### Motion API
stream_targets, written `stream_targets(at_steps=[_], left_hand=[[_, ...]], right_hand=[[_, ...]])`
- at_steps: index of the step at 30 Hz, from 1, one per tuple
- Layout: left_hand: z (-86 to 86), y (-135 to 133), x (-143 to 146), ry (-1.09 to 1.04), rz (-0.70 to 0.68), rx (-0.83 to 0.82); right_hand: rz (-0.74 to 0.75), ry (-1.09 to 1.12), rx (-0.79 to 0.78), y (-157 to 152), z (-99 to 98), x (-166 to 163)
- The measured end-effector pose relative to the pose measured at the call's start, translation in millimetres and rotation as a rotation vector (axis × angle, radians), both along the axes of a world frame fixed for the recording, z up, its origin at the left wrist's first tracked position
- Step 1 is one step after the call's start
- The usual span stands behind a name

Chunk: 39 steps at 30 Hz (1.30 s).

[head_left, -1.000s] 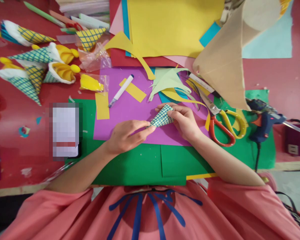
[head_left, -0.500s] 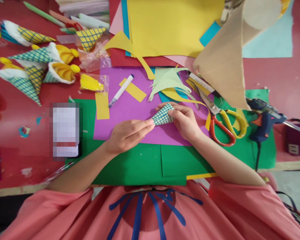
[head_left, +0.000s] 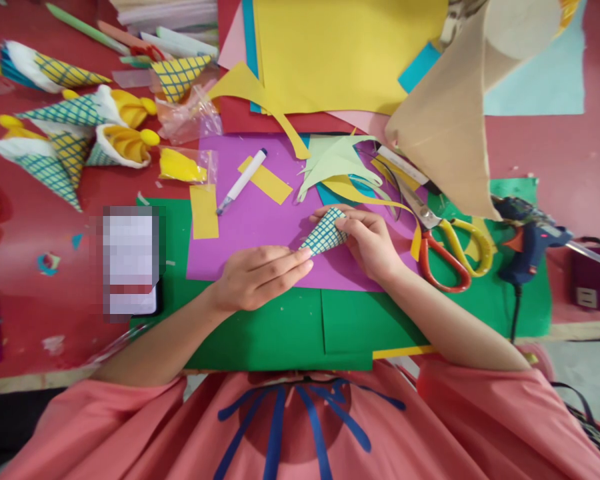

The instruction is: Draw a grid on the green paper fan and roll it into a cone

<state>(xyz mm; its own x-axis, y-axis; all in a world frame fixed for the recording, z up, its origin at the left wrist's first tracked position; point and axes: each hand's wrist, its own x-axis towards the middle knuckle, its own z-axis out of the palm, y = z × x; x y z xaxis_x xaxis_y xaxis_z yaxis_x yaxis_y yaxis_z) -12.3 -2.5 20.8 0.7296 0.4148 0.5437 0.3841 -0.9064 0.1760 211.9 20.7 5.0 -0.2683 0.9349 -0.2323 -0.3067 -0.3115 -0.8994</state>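
Note:
A small paper cone with a blue grid pattern on pale green lies between both hands, over the purple sheet. My right hand wraps the cone's wide end, fingers curled round it. My left hand pinches the pointed tip with fingers pressed together. Both hands rest low over the purple sheet and the green sheet beneath it.
Red and yellow scissors lie right of my right hand, with a blue glue gun beyond. A white marker and yellow strips lie on the purple sheet. Finished cones sit far left. A phone lies left. Yellow paper lies behind.
The hands have shifted only slightly; the cone has turned a little between the fingers, its tip now lower against my left fingertips.

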Motion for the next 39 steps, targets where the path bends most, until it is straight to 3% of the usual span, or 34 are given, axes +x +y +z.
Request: stream_targets(at_steps=[11,15,19,23,31,39], left_hand=[[4.2,0,2,0.04,-0.007,0.102],[-2.7,1,2,-0.072,0.04,-0.041],[-9.2,3,6,-0.233,0.244,-0.281],[-10.9,3,8,-0.278,0.296,-0.32],[-10.8,3,3,-0.238,0.202,-0.163],[-3.7,3,-4,-0.074,0.101,0.13]], right_hand=[[-0.039,0.022,0.027,0,1.9,-2],[-0.083,-0.006,0.042,0,0.9,-2],[-0.132,-0.078,0.083,0,-0.8,-1],[-0.15,-0.096,0.105,0,-2.0,0],[-0.135,-0.039,0.087,0,-1.4,-2],[-0.073,0.036,0.039,1,-2.0,-1]])
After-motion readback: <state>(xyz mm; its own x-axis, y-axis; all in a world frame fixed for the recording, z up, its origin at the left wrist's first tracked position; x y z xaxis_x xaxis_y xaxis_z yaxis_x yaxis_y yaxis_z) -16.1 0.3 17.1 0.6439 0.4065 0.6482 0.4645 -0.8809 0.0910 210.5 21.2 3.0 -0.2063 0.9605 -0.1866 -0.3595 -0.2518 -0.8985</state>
